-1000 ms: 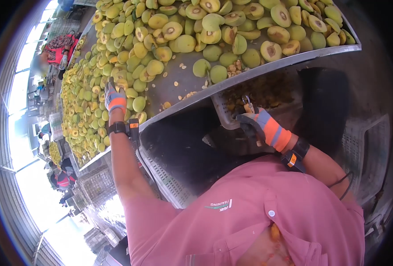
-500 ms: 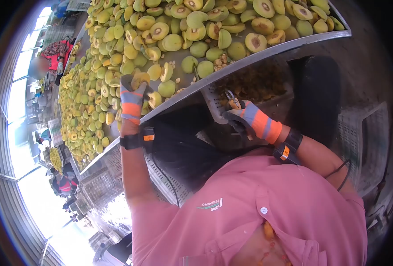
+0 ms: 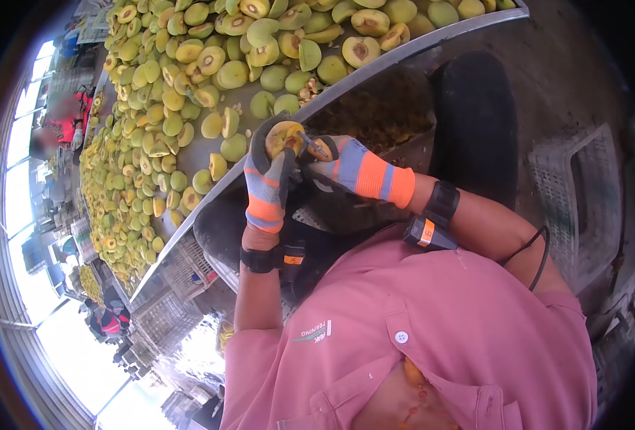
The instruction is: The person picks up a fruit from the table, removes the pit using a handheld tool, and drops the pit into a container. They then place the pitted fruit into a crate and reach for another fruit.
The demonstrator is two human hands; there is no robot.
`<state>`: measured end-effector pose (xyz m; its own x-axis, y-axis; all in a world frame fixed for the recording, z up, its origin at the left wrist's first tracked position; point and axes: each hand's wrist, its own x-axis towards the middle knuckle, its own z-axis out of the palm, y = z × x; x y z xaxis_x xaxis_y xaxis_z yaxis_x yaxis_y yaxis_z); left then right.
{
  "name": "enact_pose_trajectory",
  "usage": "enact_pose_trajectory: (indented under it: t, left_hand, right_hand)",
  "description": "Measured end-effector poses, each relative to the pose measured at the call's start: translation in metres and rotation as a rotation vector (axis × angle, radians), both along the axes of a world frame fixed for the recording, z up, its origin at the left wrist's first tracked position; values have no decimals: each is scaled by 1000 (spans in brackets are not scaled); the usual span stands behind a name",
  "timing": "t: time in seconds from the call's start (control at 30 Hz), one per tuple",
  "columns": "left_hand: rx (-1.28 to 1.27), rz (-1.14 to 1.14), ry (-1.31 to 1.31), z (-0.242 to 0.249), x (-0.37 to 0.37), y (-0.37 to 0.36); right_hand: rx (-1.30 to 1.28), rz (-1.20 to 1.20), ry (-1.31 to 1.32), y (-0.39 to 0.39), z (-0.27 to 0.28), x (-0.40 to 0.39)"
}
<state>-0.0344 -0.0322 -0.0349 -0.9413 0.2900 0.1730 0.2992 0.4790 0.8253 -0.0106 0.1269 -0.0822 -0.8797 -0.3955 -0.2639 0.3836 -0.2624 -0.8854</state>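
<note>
My left hand [image 3: 268,168], in a grey glove with orange bands, is closed around a peach half [image 3: 286,139], its yellow cut side facing up. Close against it, my right hand [image 3: 346,168], gloved alike, grips a pitting tool [image 3: 322,149] with an orange-brown handle and a metal tip. That tip meets the cut face of the fruit; the glove fingers hide part of the handle. Both hands are just over the near edge of a metal table [image 3: 418,44], where many greenish-yellow peach halves [image 3: 231,74] lie piled, several with stones showing.
Below the table edge is a bin of brownish scraps [image 3: 382,111]. A pale plastic crate [image 3: 572,208] stands at the right, and another crate [image 3: 187,269] at lower left. A co-worker in red [image 3: 70,122] is at the table's far left.
My left hand has brought the peach half from over the pile toward my body. The right hand has moved up and left, bringing the pitting tool onto the fruit. The view has shifted.
</note>
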Motion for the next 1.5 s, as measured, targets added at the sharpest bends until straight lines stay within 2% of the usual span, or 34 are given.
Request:
enact_pose_trajectory:
  t: [0.07,0.13,0.23,0.53,0.63,0.73,0.83,0.93,1.03,1.1,1.17,1.2,1.27,1.3,1.4,1.5]
  left_hand:
    - [-20,17,-23,1,2,6]
    - [-44,104,-153,10,7,12]
    - [-41,95,-15,4,13,15]
    - [-66,110,7,-4,18,25]
    - [56,149,-36,-15,20,22]
    - [-7,223,61,-26,15,22]
    - [-165,139,281,-9,17,31]
    - [-206,41,353,-5,17,27]
    - [-142,120,237,-13,21,26]
    - [76,279,-91,-37,24,21]
    - [274,359,-381,-30,20,27]
    - [188,327,-403,-28,13,26]
    - [8,274,-476,-27,12,23]
    - [72,329,-350,-25,17,30]
    - [-392,276,68,-5,21,43]
    - [-287,261,308,-12,22,43]
  right_hand:
    - [54,-17,46,5,6,0]
    - [123,-8,104,7,5,-2]
    - [62,-49,68,3,4,3]
    - [213,69,100,2,-11,4]
    - [309,104,80,1,-20,8]
    - [350,249,31,13,-1,6]
    - [328,195,9,4,-31,10]
    - [341,220,64,-1,-47,15]
    - [383,272,118,12,-27,14]
    - [379,314,73,19,-18,13]
    - [425,294,65,22,0,10]
    - [444,295,90,20,-2,10]
    - [441,385,-54,23,-11,11]
    - [359,401,46,25,-18,12]
    - [216,389,276,23,-48,14]
    - [322,315,240,14,-61,21]
